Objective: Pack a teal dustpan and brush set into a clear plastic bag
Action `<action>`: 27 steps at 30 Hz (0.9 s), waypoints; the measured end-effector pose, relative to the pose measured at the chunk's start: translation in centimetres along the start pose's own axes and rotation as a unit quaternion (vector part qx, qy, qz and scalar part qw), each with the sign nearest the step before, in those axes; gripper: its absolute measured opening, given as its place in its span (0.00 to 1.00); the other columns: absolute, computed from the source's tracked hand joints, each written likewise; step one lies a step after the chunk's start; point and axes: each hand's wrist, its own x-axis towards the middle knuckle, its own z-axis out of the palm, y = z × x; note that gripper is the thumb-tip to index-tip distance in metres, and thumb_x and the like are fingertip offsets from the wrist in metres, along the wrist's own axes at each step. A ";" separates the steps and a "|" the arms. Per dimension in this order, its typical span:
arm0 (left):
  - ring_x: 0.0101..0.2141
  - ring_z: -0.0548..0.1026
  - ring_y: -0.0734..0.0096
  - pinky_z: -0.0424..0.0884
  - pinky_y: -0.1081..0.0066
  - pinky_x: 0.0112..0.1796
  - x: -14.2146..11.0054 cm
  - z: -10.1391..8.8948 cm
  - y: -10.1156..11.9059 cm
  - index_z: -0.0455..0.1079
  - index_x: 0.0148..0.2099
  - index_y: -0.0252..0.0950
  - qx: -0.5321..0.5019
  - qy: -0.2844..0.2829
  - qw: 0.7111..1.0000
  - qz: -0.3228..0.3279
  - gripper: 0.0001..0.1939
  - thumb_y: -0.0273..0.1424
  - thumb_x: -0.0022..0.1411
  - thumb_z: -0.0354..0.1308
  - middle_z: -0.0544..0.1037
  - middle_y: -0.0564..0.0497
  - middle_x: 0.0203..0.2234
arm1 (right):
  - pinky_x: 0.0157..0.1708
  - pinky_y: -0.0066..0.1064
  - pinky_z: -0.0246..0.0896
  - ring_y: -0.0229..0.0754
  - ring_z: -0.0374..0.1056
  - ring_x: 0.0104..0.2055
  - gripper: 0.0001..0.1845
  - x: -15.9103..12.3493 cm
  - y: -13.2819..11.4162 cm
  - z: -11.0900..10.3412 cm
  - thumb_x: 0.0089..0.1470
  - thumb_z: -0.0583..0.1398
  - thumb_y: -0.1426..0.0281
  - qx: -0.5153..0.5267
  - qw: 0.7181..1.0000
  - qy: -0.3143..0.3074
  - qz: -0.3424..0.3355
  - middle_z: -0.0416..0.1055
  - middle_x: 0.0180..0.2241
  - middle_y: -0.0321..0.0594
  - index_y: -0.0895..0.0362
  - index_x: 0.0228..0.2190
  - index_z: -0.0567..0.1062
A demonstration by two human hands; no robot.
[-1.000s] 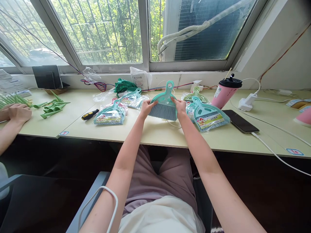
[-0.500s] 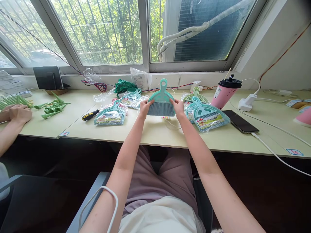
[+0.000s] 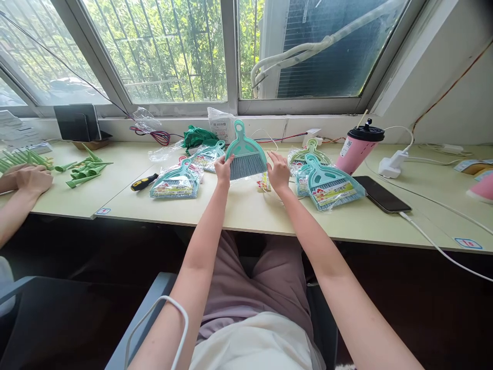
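Note:
My left hand (image 3: 223, 171) is closed on the lower left edge of a mint-green hand brush (image 3: 247, 162) with grey bristles. The brush is held up over the table with its handle at the top, leaning a little left. Whether a dustpan sits behind it I cannot tell. My right hand (image 3: 279, 171) is off the brush, just right of its bristles, with the fingers stretched and apart. Below and between the hands a small yellow printed label (image 3: 264, 183) lies on the table. Wrapped brush-and-dustpan sets lie at left (image 3: 175, 181) and right (image 3: 334, 186).
On the right are a pink cup (image 3: 356, 149), a phone (image 3: 381, 193) and a white charger (image 3: 393, 163) with cables. A screwdriver (image 3: 144, 182), green plastic (image 3: 199, 137) and a tablet (image 3: 81, 123) are on the left. Another person's hands (image 3: 34, 180) rest beside green pieces (image 3: 88, 169).
My right hand has let go of the brush, and its fingers have spread. My left hand has moved the brush slightly left and tilted it.

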 end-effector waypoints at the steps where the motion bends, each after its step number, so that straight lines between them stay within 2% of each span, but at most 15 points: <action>1: 0.37 0.72 0.65 0.67 0.64 0.49 -0.1 0.2 0.1 0.76 0.27 0.39 0.004 -0.013 1.000 0.005 0.07 0.35 0.52 0.69 0.74 0.52 0.25 | 0.58 0.45 0.61 0.53 0.63 0.62 0.24 0.0 0.1 0.0 0.66 0.53 0.73 -0.007 1.000 0.001 -0.002 0.69 0.63 0.46 0.54 0.59 0.75; 5: 0.37 0.71 0.65 0.67 0.65 0.48 -0.6 0.6 0.4 0.77 0.28 0.38 0.006 -0.044 0.999 0.011 0.07 0.35 0.53 0.68 0.73 0.52 0.24 | 0.56 0.47 0.59 0.56 0.62 0.60 0.17 0.0 0.2 0.0 0.65 0.54 0.72 -0.021 1.000 -0.014 0.014 0.73 0.58 0.48 0.55 0.44 0.83; 7: 0.39 0.72 0.65 0.67 0.65 0.49 -0.6 0.5 0.6 0.78 0.31 0.39 -0.003 -0.049 0.999 0.009 0.06 0.35 0.52 0.68 0.75 0.52 0.26 | 0.56 0.47 0.57 0.56 0.62 0.59 0.17 0.0 0.1 -0.1 0.65 0.54 0.71 -0.026 0.999 -0.016 0.022 0.73 0.56 0.49 0.55 0.41 0.84; 11: 0.42 0.73 0.64 0.67 0.65 0.51 -0.8 0.5 0.9 0.80 0.34 0.39 -0.021 -0.050 0.999 0.000 0.06 0.34 0.53 0.68 0.77 0.51 0.29 | 0.57 0.48 0.54 0.56 0.60 0.60 0.17 -0.2 -0.2 -0.3 0.66 0.52 0.71 -0.034 0.999 0.007 0.017 0.71 0.56 0.50 0.55 0.43 0.81; 16: 0.41 0.73 0.65 0.67 0.66 0.51 -1.1 0.7 1.2 0.79 0.30 0.38 -0.029 -0.052 0.998 -0.009 0.04 0.32 0.53 0.69 0.75 0.51 0.27 | 0.57 0.45 0.54 0.55 0.59 0.61 0.21 -0.2 -0.4 -0.4 0.64 0.50 0.72 -0.027 0.998 0.058 0.005 0.70 0.57 0.51 0.56 0.54 0.73; 23: 0.42 0.73 0.64 0.67 0.65 0.53 -1.3 0.7 1.4 0.80 0.33 0.38 -0.026 -0.050 0.998 0.002 0.05 0.34 0.54 0.68 0.76 0.51 0.28 | 0.58 0.44 0.52 0.54 0.62 0.61 0.25 -0.4 -0.6 0.2 0.65 0.50 0.73 -0.013 0.999 -0.026 -0.025 0.73 0.57 0.53 0.60 0.60 0.70; 27: 0.42 0.73 0.64 0.66 0.66 0.53 -1.0 0.5 1.2 0.80 0.34 0.38 -0.029 -0.031 0.999 0.004 0.06 0.34 0.53 0.68 0.77 0.51 0.29 | 0.57 0.44 0.51 0.54 0.64 0.60 0.23 -0.3 -0.4 0.4 0.66 0.50 0.73 -0.019 0.998 -0.056 -0.006 0.75 0.56 0.52 0.59 0.57 0.75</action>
